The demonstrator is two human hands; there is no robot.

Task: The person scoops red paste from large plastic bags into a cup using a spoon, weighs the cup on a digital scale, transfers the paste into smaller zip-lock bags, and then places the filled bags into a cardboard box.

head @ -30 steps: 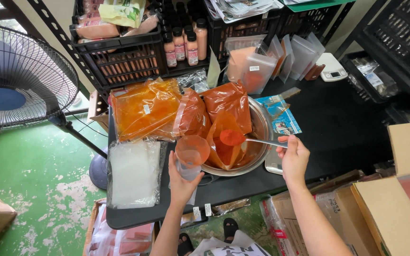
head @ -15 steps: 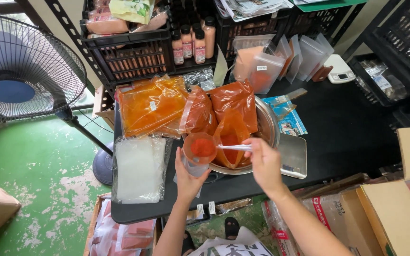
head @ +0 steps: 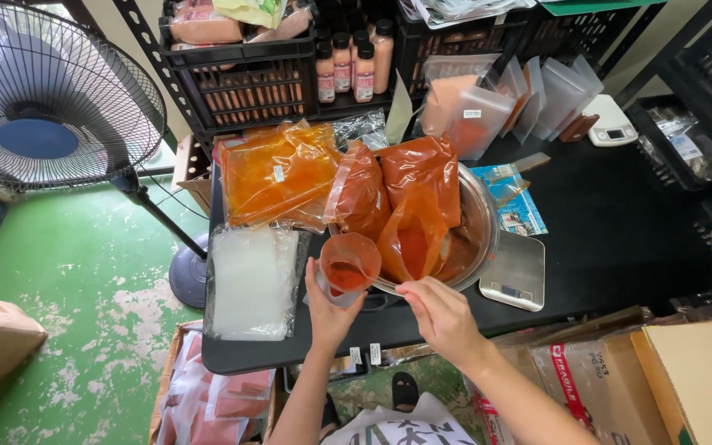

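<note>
My left hand (head: 330, 311) holds a small clear cup (head: 349, 265) partly filled with red powder, at the near edge of the black table (head: 620, 239). My right hand (head: 440, 317) grips a thin metal spoon (head: 385, 285) whose tip reaches into the cup. Just behind them a metal bowl (head: 484, 216) holds an open bag of red powder (head: 415, 235). More sealed red bags (head: 361, 191) lean on the bowl's rim.
Orange-filled bags (head: 278, 171) and a stack of clear empty bags (head: 253, 280) lie left of the bowl. A small scale (head: 514, 272) sits to its right. Behind are black crates with bottles (head: 348, 62). A fan (head: 43, 99) stands left, cardboard boxes (head: 686, 379) right.
My right hand has carried the spoon left from the bowl to the cup. The left hand has kept the cup near the bowl's front rim.
</note>
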